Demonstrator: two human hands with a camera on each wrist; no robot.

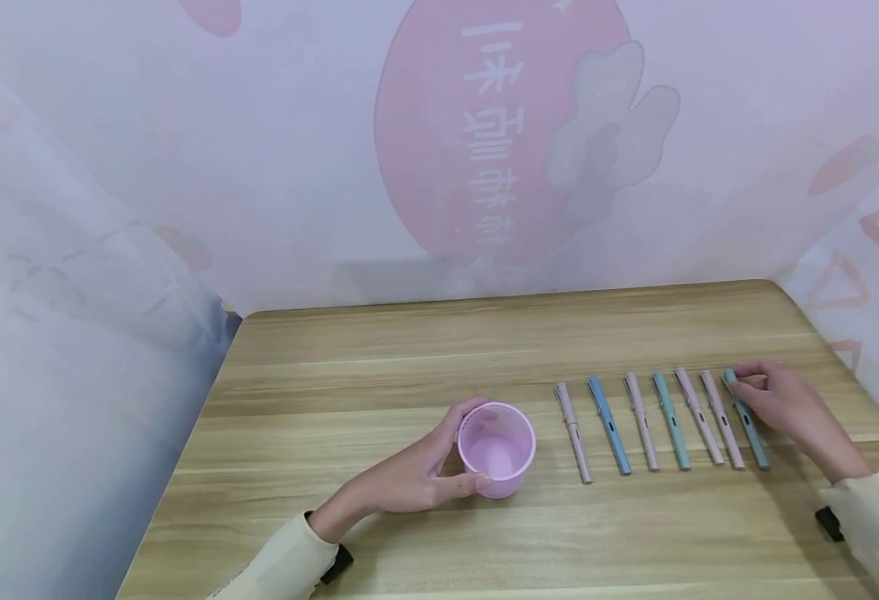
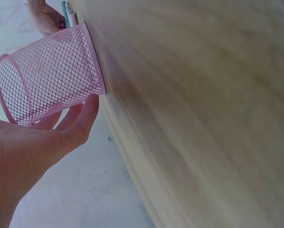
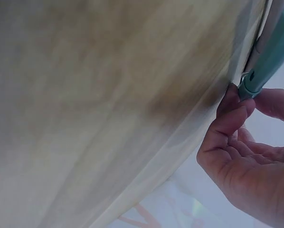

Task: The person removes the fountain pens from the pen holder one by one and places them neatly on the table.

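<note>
Right fingers (image 3: 232,111) — curled, tips pinching the cap end of the teal pen (image 1: 746,421), which lies flat on the table (image 1: 409,350); grip taken at the far end so the barrel can tip up off the wood. My right hand (image 1: 780,404) rests low beside it.

Left fingers (image 2: 80,118) — wrapped partway round the pink mesh cup (image 1: 496,450), thumb on the near side, other fingers on the far side; the cup stands upright, mouth open upward, steadied, I judge, so it will not slide. My left hand (image 1: 417,475) holds nothing else.

Between my two hands — a row of six more pens (image 1: 645,421), side by side and apart, running away from me: pink, blue, pink, teal, pink, pink. The pinched pen is the row's last, nearest my right hand.

Beyond my fingers — a pale printed curtain (image 1: 439,142) round the table's back and sides.

At my wrists — cream sleeves (image 1: 877,521), dark straps.
</note>
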